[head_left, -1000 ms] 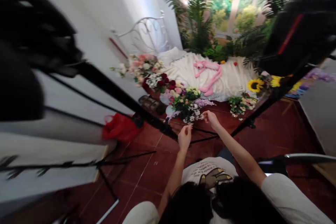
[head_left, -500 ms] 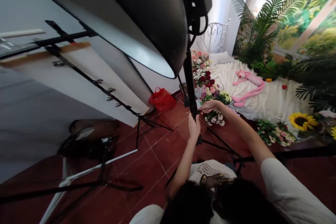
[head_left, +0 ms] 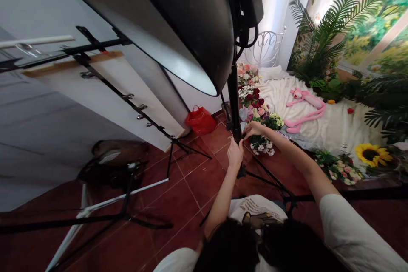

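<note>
My left hand (head_left: 235, 153) is closed around the black light stand (head_left: 235, 104), just below a collar on its pole. Beside it on the right, my right hand (head_left: 254, 129) has its fingers pinched at the collar, on what looks like a small tightening knob; the fingers cover most of it. Above both hands, a large black studio light reflector (head_left: 204, 17) with a pale inside hangs at the top of the stand, tilted down to the left. The stand's legs spread over the floor below my hands.
Backdrop rolls clamped to a black frame (head_left: 111, 78) lean at the left, above a white stand leg (head_left: 127, 199). A red plastic bag (head_left: 200, 120) sits on the tiles. Right, flowers (head_left: 259, 110) edge a cream blanket (head_left: 338, 129) with a pink plush toy (head_left: 310, 101); a sunflower (head_left: 372, 154) lies nearer.
My view has turned slightly, so the surroundings sit a little further right. Both hands stay at the stand's collar; the right fingers have bent slightly around the knob area.
</note>
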Tool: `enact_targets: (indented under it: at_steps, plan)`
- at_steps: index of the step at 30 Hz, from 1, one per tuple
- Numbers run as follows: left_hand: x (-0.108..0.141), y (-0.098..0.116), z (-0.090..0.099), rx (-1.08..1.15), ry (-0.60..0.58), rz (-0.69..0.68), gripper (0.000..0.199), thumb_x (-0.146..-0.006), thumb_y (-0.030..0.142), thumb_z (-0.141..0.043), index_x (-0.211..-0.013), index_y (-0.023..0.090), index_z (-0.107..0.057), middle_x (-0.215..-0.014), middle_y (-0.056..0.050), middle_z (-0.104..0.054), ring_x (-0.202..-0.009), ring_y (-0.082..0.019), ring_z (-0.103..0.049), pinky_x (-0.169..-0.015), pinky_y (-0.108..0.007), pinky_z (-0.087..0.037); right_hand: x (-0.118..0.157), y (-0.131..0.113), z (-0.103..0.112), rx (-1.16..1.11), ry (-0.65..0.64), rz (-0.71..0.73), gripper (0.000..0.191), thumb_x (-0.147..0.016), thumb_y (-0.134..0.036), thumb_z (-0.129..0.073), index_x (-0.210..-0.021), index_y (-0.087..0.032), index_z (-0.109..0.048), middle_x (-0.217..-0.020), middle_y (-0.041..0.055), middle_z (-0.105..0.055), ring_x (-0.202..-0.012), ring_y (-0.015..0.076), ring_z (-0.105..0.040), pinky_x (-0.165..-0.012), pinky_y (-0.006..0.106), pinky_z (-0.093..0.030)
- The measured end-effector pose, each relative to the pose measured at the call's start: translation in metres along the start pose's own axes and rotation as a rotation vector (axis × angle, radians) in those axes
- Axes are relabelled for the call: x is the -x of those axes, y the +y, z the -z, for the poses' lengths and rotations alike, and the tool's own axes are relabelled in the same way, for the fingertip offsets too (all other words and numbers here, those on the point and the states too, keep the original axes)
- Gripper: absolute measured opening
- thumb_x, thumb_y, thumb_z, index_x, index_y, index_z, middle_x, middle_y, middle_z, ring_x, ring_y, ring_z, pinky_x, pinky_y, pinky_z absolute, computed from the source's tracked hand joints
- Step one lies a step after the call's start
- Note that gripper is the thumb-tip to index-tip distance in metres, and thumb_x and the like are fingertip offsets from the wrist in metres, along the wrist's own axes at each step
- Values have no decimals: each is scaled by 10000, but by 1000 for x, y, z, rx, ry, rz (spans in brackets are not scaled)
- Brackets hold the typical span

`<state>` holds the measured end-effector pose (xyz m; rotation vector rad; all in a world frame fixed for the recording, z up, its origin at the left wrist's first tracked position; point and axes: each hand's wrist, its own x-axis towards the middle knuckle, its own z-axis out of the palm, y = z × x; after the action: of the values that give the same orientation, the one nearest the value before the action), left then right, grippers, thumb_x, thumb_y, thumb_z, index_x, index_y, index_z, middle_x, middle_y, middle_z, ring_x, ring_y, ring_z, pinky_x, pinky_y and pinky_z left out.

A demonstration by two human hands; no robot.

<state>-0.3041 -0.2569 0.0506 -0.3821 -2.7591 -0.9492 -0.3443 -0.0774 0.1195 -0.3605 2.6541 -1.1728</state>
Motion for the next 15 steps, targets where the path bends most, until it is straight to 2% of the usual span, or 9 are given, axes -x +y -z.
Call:
enact_targets:
  at_steps: [3, 5, 8, 11, 15]
  plan:
    - [-1, -2, -1, -32, 0, -16, 593, -960, 491, -260, -1248, 29, -496, -1015, -227, -686, -838, -272, -705, -633, -297, -506, 11, -5, -16, 232, 156, 33, 222, -685, -173, -723, -898, -111, -710, -883, 92, -733, -846, 212, -672, -759, 256, -476]
    - [-1, -2, -1, -28, -10, -19, 595, -960, 489, -260, -1266, 31, -486, -1015, -224, -688, -853, -276, -705, -642, -301, -510, 22, -10, -25, 258, 213, 54, 264, -707, -151, -695, -969, -115, -687, -951, 111, -720, -922, 228, -663, -827, 291, -475]
    - [-1, -3, -1, 5, -29, -18, 579, -963, 471, -271, -1278, 32, -481, -1037, -230, -683, -906, -286, -697, -688, -314, -517, 37, -23, -31, 65, 257, 156, 457, -705, -224, -725, -1142, -136, -622, -1122, 112, -673, -1043, 234, -630, -922, 322, -468]
    - [0, -3, -1, 47, -45, -13, 565, -964, 444, -282, -1301, 28, -462, -1065, -238, -674, -961, -290, -684, -750, -332, -518, 39, -45, -31, -202, 354, 275, 598, -733, -360, -725, -1268, -167, -539, -1234, 94, -615, -1149, 221, -579, -997, 328, -447]
    - [0, -4, 1, 95, -69, -14, 591, -958, 459, -290, -1358, 37, -399, -1138, -241, -648, -981, -303, -673, -780, -367, -515, 26, -69, -29, -420, 313, 320, 560, -705, -463, -729, -1155, -159, -592, -1083, 65, -667, -1036, 205, -622, -924, 325, -505]
